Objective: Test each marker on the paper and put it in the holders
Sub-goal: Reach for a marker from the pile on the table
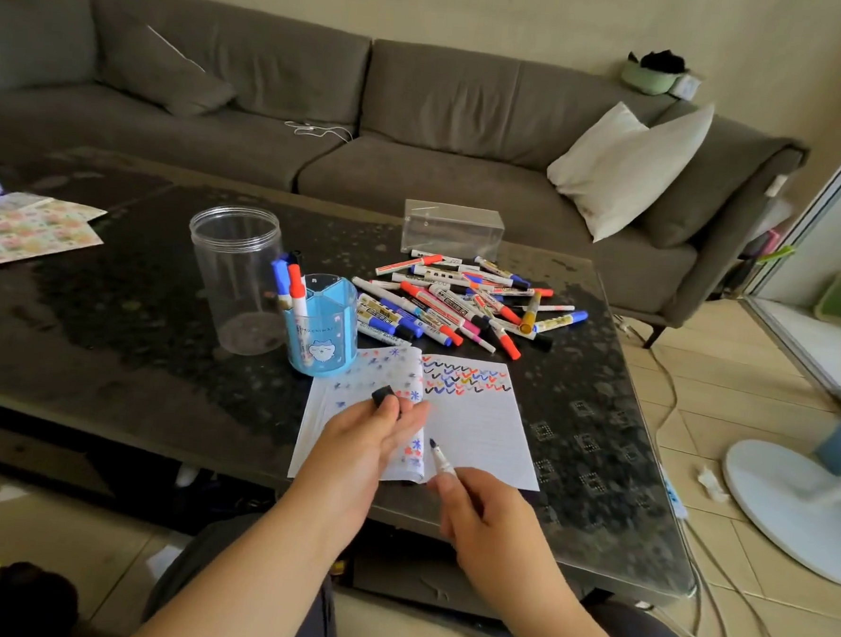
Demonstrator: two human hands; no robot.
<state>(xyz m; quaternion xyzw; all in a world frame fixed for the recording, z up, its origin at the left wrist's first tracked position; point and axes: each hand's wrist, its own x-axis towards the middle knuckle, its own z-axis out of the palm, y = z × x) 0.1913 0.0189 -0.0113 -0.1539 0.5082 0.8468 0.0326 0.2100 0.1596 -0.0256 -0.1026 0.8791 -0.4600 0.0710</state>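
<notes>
An open notebook (pixel 476 420) with rows of coloured squiggles lies on the dark table (pixel 111 348). My right hand (pixel 485 514) grips an uncapped marker (pixel 442 460), its dark tip hovering just above the page. My left hand (pixel 372 438) pinches the black cap (pixel 383 396) over the notebook's left page. Behind the notebook lies a pile of several markers (pixel 463 303). A blue holder (pixel 321 332) stands left of the pile with a blue-capped, a red-capped and a dark-capped marker (pixel 292 286) in it. A clear round jar (pixel 236 277) stands beside it with nothing inside.
A clear rectangular box (pixel 452 229) sits behind the pile. Patterned papers (pixel 25 232) lie at the table's far left. A grey sofa (pixel 322 115) with cushions runs behind the table. A white fan base (pixel 791 508) and cables are on the floor at right.
</notes>
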